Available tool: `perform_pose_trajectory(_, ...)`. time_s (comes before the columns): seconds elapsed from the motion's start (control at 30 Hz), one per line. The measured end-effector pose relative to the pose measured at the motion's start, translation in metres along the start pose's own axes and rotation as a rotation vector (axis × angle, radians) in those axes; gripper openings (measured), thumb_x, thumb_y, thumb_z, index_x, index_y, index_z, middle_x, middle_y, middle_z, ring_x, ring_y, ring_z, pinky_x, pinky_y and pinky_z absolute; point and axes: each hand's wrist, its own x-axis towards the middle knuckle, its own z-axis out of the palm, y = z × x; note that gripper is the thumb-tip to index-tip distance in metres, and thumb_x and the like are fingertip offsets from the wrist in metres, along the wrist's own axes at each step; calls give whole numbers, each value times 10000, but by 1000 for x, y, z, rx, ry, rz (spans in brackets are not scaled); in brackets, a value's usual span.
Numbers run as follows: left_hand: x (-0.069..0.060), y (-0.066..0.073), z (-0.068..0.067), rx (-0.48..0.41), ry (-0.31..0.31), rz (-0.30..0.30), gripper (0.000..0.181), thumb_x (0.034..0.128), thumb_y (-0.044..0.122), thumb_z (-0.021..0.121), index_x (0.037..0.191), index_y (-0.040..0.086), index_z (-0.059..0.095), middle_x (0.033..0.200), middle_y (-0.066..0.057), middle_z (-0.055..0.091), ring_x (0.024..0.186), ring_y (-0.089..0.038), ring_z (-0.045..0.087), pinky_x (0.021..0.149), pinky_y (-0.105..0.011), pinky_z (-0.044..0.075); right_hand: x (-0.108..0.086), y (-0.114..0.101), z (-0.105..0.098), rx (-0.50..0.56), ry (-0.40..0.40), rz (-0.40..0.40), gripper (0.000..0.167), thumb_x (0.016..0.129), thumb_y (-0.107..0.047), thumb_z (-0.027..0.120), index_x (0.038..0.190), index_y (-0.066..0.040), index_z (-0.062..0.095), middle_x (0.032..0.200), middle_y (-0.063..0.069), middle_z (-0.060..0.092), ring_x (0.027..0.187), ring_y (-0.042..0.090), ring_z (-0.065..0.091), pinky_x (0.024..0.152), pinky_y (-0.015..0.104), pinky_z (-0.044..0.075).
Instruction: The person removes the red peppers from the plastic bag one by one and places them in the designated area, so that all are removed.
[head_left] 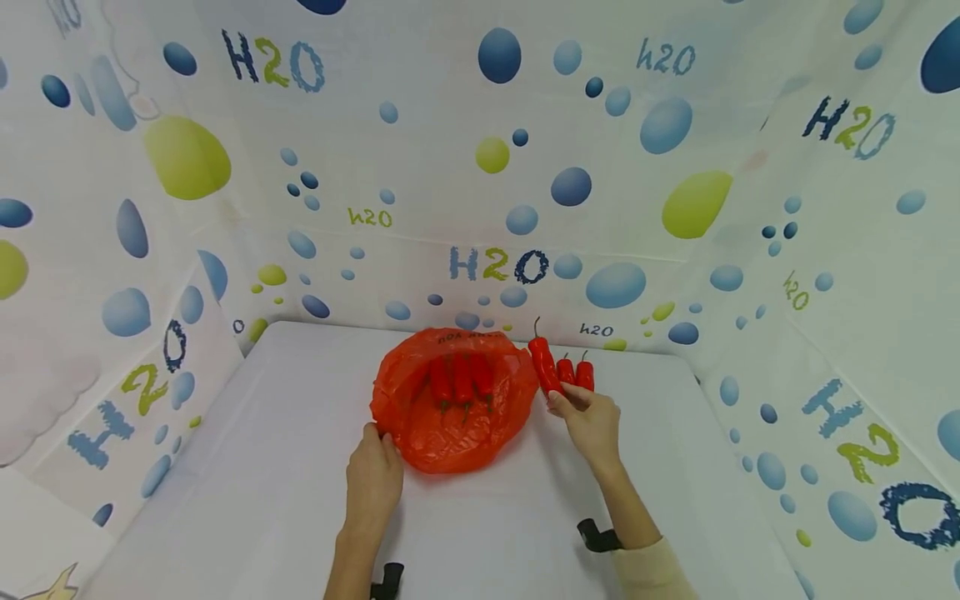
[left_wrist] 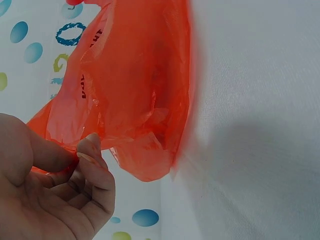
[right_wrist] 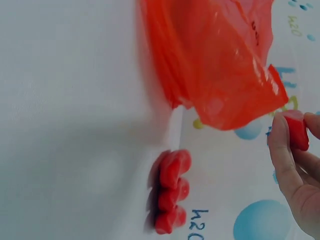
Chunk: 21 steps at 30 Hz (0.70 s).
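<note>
An orange-red plastic bag stands on the table with its mouth spread toward me. Several red chili peppers lie inside it, green stem ends toward me. With thumb and fingers, my left hand pinches the bag's left rim, as the left wrist view also shows. My right hand holds one red chili pepper by its lower end, stem up, just beside the bag's right edge. Behind that hand, more red chili peppers lie in a group on the table; the hand partly hides them in the head view.
The white table ends at a back wall covered with a sheet of blue and green drops and H2O lettering. Similar sheets hang on both sides. A black wrist mount sits on the right forearm.
</note>
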Motion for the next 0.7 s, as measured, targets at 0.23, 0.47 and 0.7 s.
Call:
perform_pose_trajectory(0.23, 0, 0, 0, -1, -7, -10, 138, 1066, 62, 469, 1069, -70, 506, 821, -156, 574, 709, -317, 569, 674, -461, 513, 13, 14, -8, -55, 54, 74, 400, 974, -211, 756, 1314, -8, 704, 1114, 201, 758, 945, 314, 766, 784, 242, 587)
perform_pose_trajectory(0.47, 0, -1, 1, 2, -6, -14, 139, 1063, 65, 473, 1053, -69, 508, 822, -165, 583, 725, -340, 593, 680, -483, 521, 26, 34, -15, -80, 73, 148, 426, 984, -233, 745, 1334, 2, 685, 1173, 218, 741, 966, 316, 764, 822, 298, 596)
perform_pose_trajectory(0.7, 0, -2, 0, -7, -17, -20, 137, 1063, 56, 469, 1063, -76, 506, 829, -164, 584, 715, -322, 584, 673, -480, 522, 33, 52, -25, -104, 116, 169, 400, 988, -230, 739, 1292, 28, 704, 1066, 207, 769, 920, 312, 777, 808, 281, 592)
